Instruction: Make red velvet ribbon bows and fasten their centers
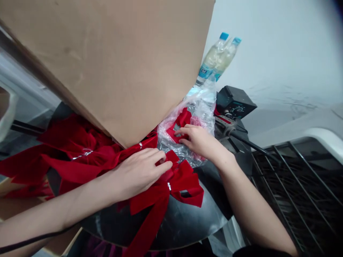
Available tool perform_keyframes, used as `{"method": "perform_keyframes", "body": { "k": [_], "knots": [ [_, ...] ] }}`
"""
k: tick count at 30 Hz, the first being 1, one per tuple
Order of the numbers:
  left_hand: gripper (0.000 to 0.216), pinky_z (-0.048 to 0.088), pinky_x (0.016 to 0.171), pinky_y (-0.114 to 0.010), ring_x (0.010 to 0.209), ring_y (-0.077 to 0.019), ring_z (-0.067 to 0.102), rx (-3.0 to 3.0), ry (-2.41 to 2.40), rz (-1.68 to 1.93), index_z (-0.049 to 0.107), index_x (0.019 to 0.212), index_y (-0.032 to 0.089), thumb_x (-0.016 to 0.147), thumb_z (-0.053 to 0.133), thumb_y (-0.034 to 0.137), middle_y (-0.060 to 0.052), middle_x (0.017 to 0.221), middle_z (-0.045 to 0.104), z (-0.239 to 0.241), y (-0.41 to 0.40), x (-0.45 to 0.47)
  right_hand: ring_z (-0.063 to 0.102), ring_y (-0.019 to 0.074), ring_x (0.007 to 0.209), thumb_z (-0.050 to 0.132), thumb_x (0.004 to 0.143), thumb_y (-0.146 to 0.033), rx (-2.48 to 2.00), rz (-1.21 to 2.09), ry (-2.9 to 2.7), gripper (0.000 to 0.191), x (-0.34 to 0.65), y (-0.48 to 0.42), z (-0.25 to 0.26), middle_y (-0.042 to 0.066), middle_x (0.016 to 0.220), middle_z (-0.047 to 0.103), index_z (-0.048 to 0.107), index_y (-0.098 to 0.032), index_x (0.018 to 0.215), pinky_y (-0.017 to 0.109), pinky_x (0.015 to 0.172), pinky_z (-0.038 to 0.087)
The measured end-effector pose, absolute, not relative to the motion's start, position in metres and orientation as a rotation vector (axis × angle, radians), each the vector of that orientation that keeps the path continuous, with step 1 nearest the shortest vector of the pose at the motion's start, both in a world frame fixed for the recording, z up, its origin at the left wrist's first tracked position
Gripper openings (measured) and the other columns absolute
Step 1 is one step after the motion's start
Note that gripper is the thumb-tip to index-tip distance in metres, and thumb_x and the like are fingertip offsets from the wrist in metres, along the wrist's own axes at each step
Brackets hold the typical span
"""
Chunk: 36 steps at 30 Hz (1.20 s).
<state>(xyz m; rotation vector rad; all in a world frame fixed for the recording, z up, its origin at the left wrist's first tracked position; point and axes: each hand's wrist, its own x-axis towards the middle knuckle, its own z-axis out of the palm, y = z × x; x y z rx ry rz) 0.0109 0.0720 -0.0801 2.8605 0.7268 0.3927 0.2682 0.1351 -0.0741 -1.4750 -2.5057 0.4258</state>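
Observation:
My left hand (143,171) is closed, its fingers curled over red velvet ribbon. Beside it lies a red bow (187,185) with a silver wire tie at its middle and a long tail hanging over the edge of a round dark stool-like top (193,221). My right hand (198,141) reaches into the mouth of a clear plastic bag (205,98), its thumb and fingers pinching a red bow (174,130) there. More red velvet bows (88,153) are heaped to the left, some with silver ties. The fingertips of my left hand are partly hidden.
A large cardboard box (120,60) leans over the bows. Two bottles with blue caps (218,59) stand behind the bag. A black box with a dial (235,101) and a soldering-iron-like cable holder (227,126) sit to the right, near a dark wire rack (294,171).

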Motion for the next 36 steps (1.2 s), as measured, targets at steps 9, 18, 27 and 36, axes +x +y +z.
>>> {"method": "perform_keyframes", "body": {
  "k": [9, 18, 27, 36],
  "knots": [
    [0.036, 0.052, 0.088, -0.05, 0.103, -0.0328, 0.061, 2.7, 0.716, 0.258, 0.073, 0.112, 0.011, 0.1, 0.066, 0.044, -0.015, 0.109, 0.066, -0.065, 0.051, 0.022, 0.064, 0.0147, 0.072, 0.078, 0.089, -0.025, -1.333, 0.407, -1.885, 0.009, 0.28, 0.093, -0.02, -0.001, 0.088, 0.077, 0.081, -0.025, 0.098, 0.031, 0.066, 0.049],
    [0.045, 0.063, 0.089, -0.039, 0.098, -0.0237, 0.077, 1.567, 0.792, 0.481, 0.071, 0.13, 0.02, 0.094, 0.075, 0.046, -0.008, 0.107, 0.08, -0.035, 0.056, 0.057, 0.07, 0.0281, 0.113, 0.073, 0.089, -0.01, -1.106, 0.166, -1.962, 0.028, 0.297, 0.008, -0.041, 0.003, 0.105, 0.078, 0.078, -0.032, 0.107, 0.05, 0.099, 0.059],
    [0.012, 0.06, 0.065, -0.02, 0.069, -0.0151, 0.077, 1.387, 0.775, 0.435, 0.08, 0.089, 0.019, 0.079, 0.087, 0.019, 0.0, 0.076, 0.08, -0.047, 0.064, 0.073, 0.074, 0.026, 0.119, 0.086, 0.085, -0.026, -1.171, 1.119, -1.627, 0.073, 0.3, -0.017, -0.055, 0.009, 0.142, 0.068, 0.053, -0.033, 0.15, 0.038, 0.093, 0.068],
    [0.018, 0.065, 0.064, -0.021, 0.066, -0.0175, 0.081, 1.35, 0.836, 0.513, 0.086, 0.106, 0.023, 0.092, 0.079, 0.032, -0.002, 0.076, 0.083, -0.048, 0.055, 0.071, 0.072, 0.0128, 0.056, 0.078, 0.092, -0.018, -1.265, 0.958, -1.343, 0.019, 0.286, -0.031, -0.071, -0.002, 0.074, 0.078, 0.082, -0.029, 0.107, 0.021, 0.052, 0.059]
  ]
}}
